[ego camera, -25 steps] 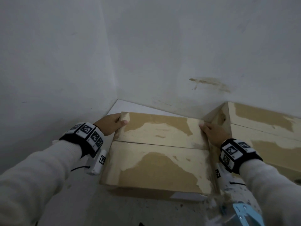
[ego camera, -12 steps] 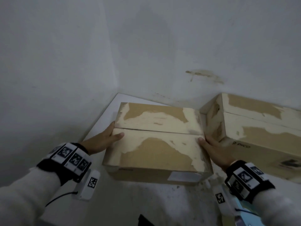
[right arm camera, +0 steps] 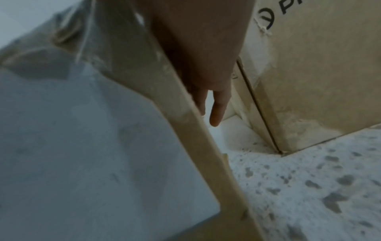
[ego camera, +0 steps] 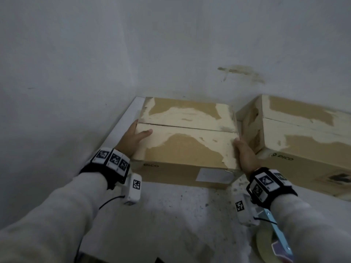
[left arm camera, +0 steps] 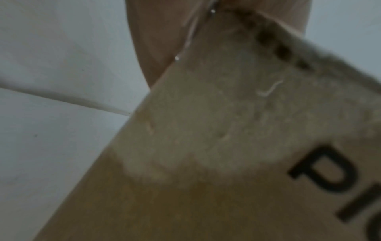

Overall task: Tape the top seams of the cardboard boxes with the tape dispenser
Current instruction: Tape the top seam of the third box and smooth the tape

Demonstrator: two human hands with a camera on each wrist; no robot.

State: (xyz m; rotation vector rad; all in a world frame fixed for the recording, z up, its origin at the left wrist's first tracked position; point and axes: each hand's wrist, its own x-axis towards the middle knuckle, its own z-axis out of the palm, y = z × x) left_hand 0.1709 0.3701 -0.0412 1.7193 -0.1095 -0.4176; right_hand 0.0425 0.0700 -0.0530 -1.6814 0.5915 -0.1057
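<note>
Left hand point(ego camera: 133, 142) and right hand point(ego camera: 245, 155) press straight-fingered against opposite ends of the box point(ego camera: 186, 147), thumbs over its top; tape dispenser point(ego camera: 279, 238) beneath the right forearm.

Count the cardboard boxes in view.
2. The left box is held between the left hand and right hand; the right box stands beside it, partly out of frame.
</note>
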